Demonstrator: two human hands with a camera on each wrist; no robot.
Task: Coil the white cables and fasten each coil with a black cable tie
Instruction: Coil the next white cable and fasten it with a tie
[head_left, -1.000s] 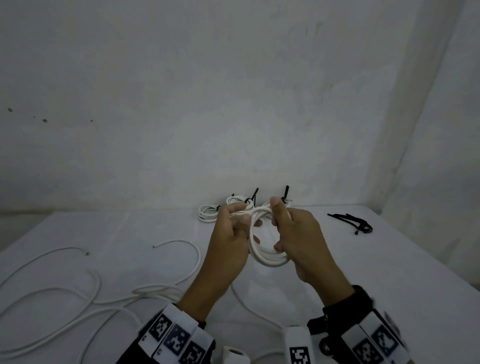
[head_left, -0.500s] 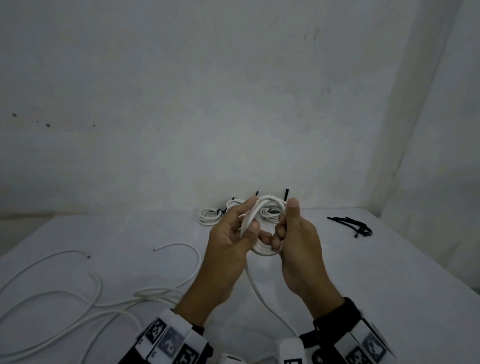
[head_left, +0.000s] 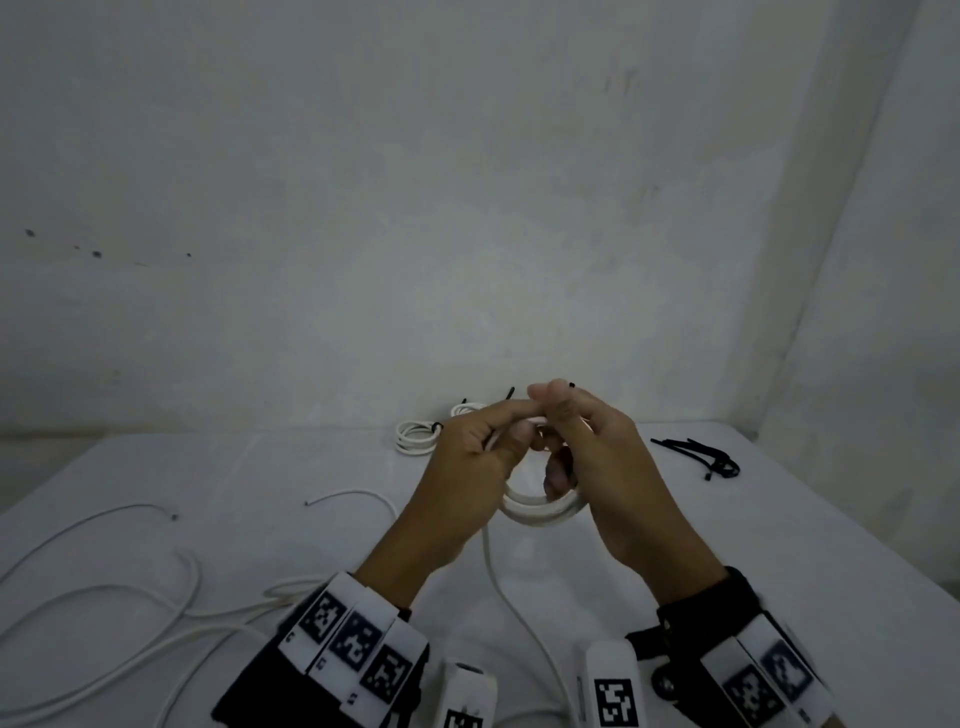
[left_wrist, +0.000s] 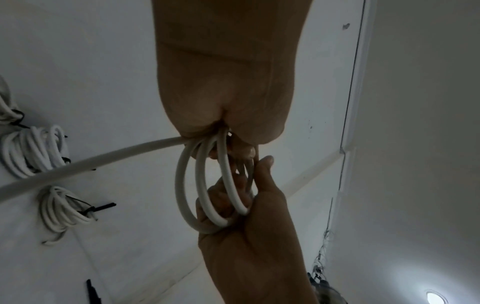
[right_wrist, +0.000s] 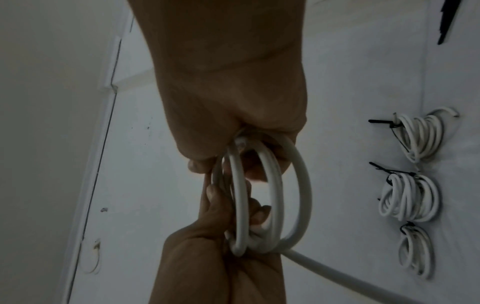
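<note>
Since a second ago both hands have closed in at the top of the coil (head_left: 540, 506), and the loops hang lower beneath them. My left hand (head_left: 470, 457) has its grip curled round the white cable (left_wrist: 85, 164) where the strands bunch, thumb and forefinger pinching them. My right hand (head_left: 605, 457) pinches the same bundle from the other side, with fingers (left_wrist: 221, 197) threaded through the ring. I hold the coil in the air above the table (head_left: 779, 519), its ring roughly upright between my palms. I count about three or four smooth, stiff-looking turns.

What the next wrap turns on is the free tail: it leaves the coil on my left hand's side and runs down towards my body, so I judge the left hand nearer to feed it. Spare black cable ties (head_left: 698, 457) lie well apart to my right, nearer the right hand. Three tied coils (right_wrist: 410, 197) sit at the table's far edge.
</note>
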